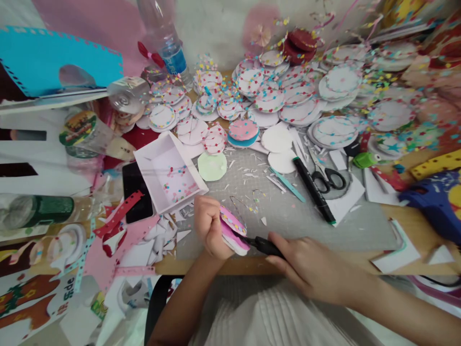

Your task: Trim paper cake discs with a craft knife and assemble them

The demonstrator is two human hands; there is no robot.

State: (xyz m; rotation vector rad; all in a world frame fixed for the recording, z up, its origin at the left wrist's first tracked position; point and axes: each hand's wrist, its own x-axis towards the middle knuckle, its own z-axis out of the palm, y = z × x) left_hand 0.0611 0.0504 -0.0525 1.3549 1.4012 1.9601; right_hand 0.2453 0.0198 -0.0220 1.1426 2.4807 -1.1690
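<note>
Near the table's front edge, my left hand (212,228) is closed around a small round pink and white paper piece (234,233), tilted on its side, with colored dots along its rim. To its right, my right hand (302,264) grips a black-handled tool (265,246). The tool's dark tip touches the right side of the paper piece; what kind of tip it is cannot be made out. A thin dotted string (252,204) lies just behind the paper piece on the grey mat (230,187).
An open white box (169,173) stands left of the mat. Black scissors (326,179), a black marker (314,191) and a teal tool (288,185) lie at right. Decorated paper discs (270,98) crowd the back. A blue glue gun (435,202) is at far right.
</note>
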